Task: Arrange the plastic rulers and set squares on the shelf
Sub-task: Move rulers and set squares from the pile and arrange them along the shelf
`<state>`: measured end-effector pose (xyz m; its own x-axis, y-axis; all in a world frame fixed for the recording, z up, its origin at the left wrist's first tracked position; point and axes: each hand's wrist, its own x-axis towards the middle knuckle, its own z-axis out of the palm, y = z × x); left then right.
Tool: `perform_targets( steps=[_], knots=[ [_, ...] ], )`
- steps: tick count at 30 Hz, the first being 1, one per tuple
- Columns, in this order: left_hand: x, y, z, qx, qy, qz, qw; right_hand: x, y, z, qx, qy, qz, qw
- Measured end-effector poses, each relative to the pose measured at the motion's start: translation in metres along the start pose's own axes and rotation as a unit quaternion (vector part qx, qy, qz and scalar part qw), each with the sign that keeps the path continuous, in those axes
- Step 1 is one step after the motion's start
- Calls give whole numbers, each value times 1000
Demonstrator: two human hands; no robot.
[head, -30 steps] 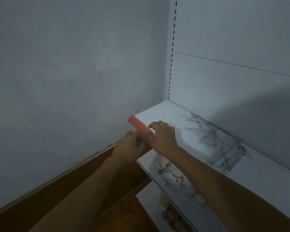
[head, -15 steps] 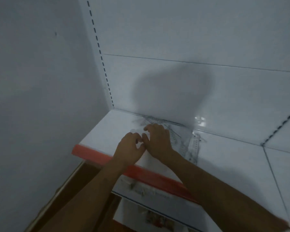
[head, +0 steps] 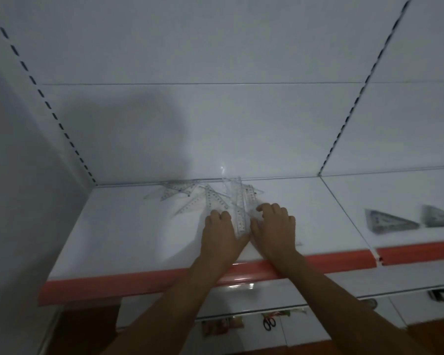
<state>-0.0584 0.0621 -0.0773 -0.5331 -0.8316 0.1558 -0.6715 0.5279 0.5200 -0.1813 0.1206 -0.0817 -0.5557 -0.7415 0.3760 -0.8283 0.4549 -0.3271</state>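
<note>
A clear ruler (head: pixel 239 221) is touched on either side by the curled fingers of the left hand (head: pixel 219 233) and the right hand (head: pixel 274 226) — whether it is truly gripped cannot be told. It lies at the near end of a loose heap of rulers and set squares (head: pixel 190 194) spread on the white shelf (head: pixel 128 239), towards the back wall. Two tidy stacks of set squares (head: pixel 385 222) are seen on the next shelf section to the right — well apart from the hands.
</note>
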Motion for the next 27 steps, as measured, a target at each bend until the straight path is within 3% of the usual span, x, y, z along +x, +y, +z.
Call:
perform_targets(
  steps=[27],
  knots=[
    [-3,0,3,-45,68,-40,996,-6,10,11,29,7,0,1000]
  ],
)
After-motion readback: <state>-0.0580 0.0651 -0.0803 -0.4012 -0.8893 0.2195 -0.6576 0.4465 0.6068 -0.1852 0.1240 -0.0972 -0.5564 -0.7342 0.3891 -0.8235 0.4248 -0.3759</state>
